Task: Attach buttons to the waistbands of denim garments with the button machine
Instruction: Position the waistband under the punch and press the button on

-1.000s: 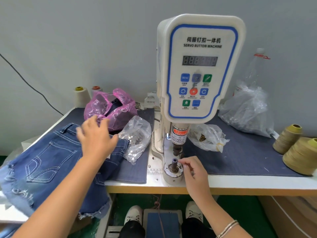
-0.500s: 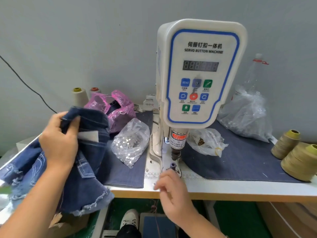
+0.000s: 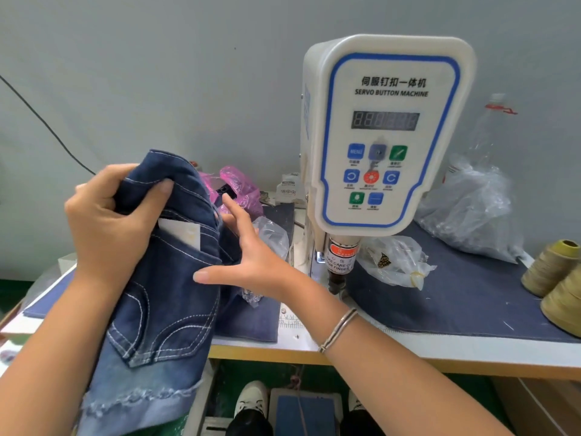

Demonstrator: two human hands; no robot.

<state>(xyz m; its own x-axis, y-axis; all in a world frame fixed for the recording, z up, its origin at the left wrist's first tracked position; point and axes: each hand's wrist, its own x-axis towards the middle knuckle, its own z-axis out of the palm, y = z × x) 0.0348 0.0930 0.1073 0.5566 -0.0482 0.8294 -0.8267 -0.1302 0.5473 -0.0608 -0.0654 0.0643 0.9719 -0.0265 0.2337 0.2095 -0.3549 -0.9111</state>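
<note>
The left hand [image 3: 107,215] gripped a pair of denim shorts [image 3: 163,284] by the bunched waistband, fingers and thumb curled round the fold, and held them up over the left end of the bench [image 3: 408,344], their frayed hem hanging below its edge. The right hand [image 3: 248,247] was spread, fingers straight, against the right side of the shorts near the waistband. The button machine [image 3: 386,136] stood just to the right, its panel facing me. Behind the shorts lay a pink bag [image 3: 242,190] and a clear bag [image 3: 273,234]; another clear bag [image 3: 396,262] sat by the machine's head. Two thread cones [image 3: 556,284] stood at the far right.
</note>
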